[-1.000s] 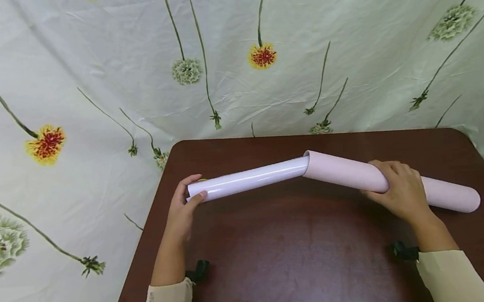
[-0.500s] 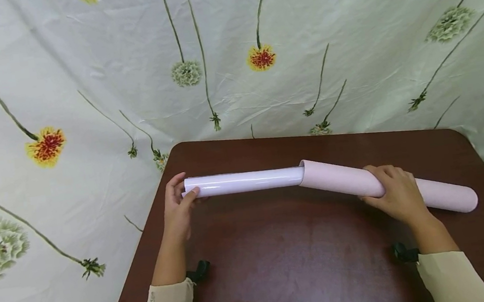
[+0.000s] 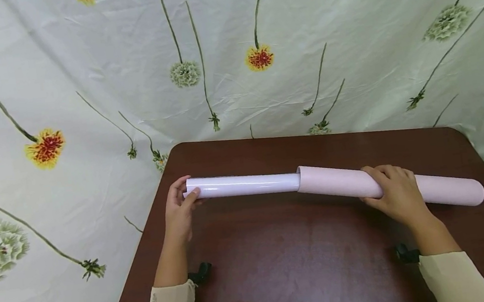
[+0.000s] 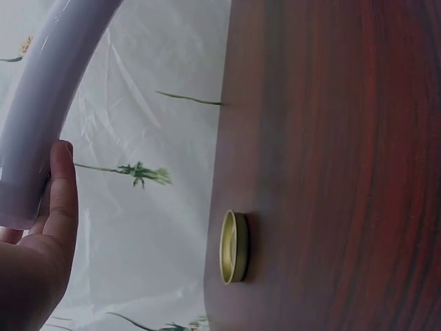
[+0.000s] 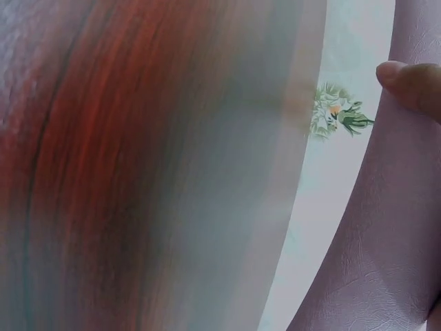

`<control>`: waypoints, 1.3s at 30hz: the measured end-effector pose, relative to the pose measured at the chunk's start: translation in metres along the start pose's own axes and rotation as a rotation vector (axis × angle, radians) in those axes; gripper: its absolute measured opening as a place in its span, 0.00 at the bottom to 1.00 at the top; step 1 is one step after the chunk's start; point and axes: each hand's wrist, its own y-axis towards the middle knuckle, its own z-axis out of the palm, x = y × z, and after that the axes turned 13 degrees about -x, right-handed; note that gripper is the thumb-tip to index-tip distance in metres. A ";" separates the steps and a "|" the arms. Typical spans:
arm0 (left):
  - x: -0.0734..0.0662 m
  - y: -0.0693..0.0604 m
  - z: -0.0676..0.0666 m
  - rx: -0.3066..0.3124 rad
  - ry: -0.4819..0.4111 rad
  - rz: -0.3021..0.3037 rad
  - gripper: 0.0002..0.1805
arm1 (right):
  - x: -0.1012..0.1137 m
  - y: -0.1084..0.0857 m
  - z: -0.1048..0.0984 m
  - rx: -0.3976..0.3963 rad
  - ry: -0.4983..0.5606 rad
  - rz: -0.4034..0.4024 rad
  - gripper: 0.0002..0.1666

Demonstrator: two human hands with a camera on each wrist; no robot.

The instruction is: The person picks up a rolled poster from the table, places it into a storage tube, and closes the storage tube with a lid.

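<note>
A roll of glossy white paper (image 3: 246,184) lies lengthwise across the view, its right end inside the mouth of a pale pink cardboard tube (image 3: 334,182). My left hand (image 3: 178,213) pinches the roll's left end, thumb in front and fingers behind. Farther along, my right hand (image 3: 396,193) grips the tube around its middle from above. Roll and tube meet at a slight angle. In the left wrist view the roll (image 4: 48,103) is held up from the tabletop. The right wrist view shows the tube's textured surface (image 5: 400,200) with a fingertip on it.
A shallow gold round lid (image 4: 234,247) stands on the dark reddish-brown table (image 3: 291,256), near its edge in the left wrist view. Behind the table hangs a white cloth (image 3: 135,58) printed with flowers. Dark straps (image 3: 200,273) circle both wrists.
The tube's mouth has come down and moved left, so less of the roll shows. Roll and tube now lie closer to one line. Both hands keep their holds.
</note>
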 end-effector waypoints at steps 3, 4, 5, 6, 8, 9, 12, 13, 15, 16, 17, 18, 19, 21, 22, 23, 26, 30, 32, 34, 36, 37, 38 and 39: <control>0.002 -0.001 -0.001 -0.002 0.011 -0.006 0.26 | -0.001 0.000 -0.001 -0.007 -0.011 -0.019 0.47; 0.003 -0.001 -0.001 -0.004 0.020 -0.010 0.25 | -0.001 0.000 -0.001 -0.006 -0.014 -0.022 0.47; 0.004 -0.001 -0.001 -0.003 0.029 -0.014 0.25 | -0.001 0.000 -0.001 -0.006 -0.017 -0.025 0.47; 0.004 -0.001 -0.002 -0.001 0.043 -0.017 0.25 | -0.001 0.000 -0.001 -0.006 -0.021 -0.028 0.47; 0.006 -0.002 -0.002 0.002 0.069 -0.026 0.25 | -0.001 0.000 -0.001 -0.008 -0.021 -0.034 0.47; 0.007 -0.002 -0.002 0.001 0.084 -0.030 0.25 | -0.001 0.000 -0.002 -0.011 -0.019 -0.038 0.47; 0.009 -0.002 -0.002 -0.002 0.114 -0.040 0.26 | 0.001 0.000 -0.002 -0.017 -0.013 -0.051 0.47; 0.009 -0.002 -0.002 -0.003 0.122 -0.041 0.26 | 0.002 0.000 -0.002 -0.018 -0.011 -0.053 0.47; 0.010 -0.002 -0.002 -0.005 0.136 -0.046 0.26 | 0.003 0.000 -0.002 -0.017 -0.013 -0.056 0.47; 0.010 -0.002 -0.002 -0.004 0.138 -0.048 0.26 | 0.004 0.000 -0.001 -0.015 -0.014 -0.054 0.47; 0.010 -0.002 -0.002 -0.005 0.143 -0.053 0.26 | 0.005 0.000 -0.001 -0.014 -0.013 -0.052 0.47; 0.011 -0.002 -0.002 -0.007 0.152 -0.060 0.26 | 0.005 -0.001 -0.001 -0.013 -0.015 -0.051 0.47; 0.011 -0.002 -0.002 -0.009 0.161 -0.067 0.25 | 0.006 -0.001 0.000 -0.011 -0.017 -0.052 0.47; 0.013 -0.002 -0.003 -0.012 0.170 -0.082 0.25 | 0.007 -0.001 0.000 -0.013 -0.017 -0.054 0.47; 0.014 -0.002 -0.003 -0.016 0.180 -0.088 0.26 | 0.008 -0.001 0.001 -0.015 -0.017 -0.055 0.47; 0.015 -0.003 -0.003 -0.018 0.193 -0.095 0.26 | 0.008 -0.002 0.001 -0.015 -0.018 -0.057 0.47; 0.017 -0.004 -0.003 -0.016 0.217 -0.102 0.26 | 0.009 -0.002 0.003 -0.016 -0.018 -0.062 0.48; 0.021 -0.005 -0.002 -0.006 0.220 -0.102 0.26 | 0.009 -0.002 0.004 -0.014 -0.021 -0.068 0.47; 0.023 -0.005 -0.002 0.002 0.210 -0.101 0.26 | 0.010 -0.002 0.005 -0.012 -0.022 -0.068 0.47; 0.024 -0.006 -0.001 0.008 0.215 -0.101 0.27 | 0.010 -0.003 0.006 -0.009 -0.022 -0.066 0.47; 0.026 -0.006 -0.001 0.015 0.222 -0.105 0.28 | 0.010 -0.003 0.007 -0.004 -0.022 -0.062 0.47; 0.026 -0.006 -0.001 0.019 0.224 -0.108 0.29 | 0.010 -0.003 0.007 -0.002 -0.022 -0.061 0.47; 0.026 -0.006 0.000 0.022 0.227 -0.112 0.29 | 0.010 -0.004 0.008 -0.001 -0.024 -0.062 0.47; 0.027 -0.006 0.000 0.024 0.231 -0.115 0.29 | 0.010 -0.004 0.008 0.000 -0.024 -0.062 0.46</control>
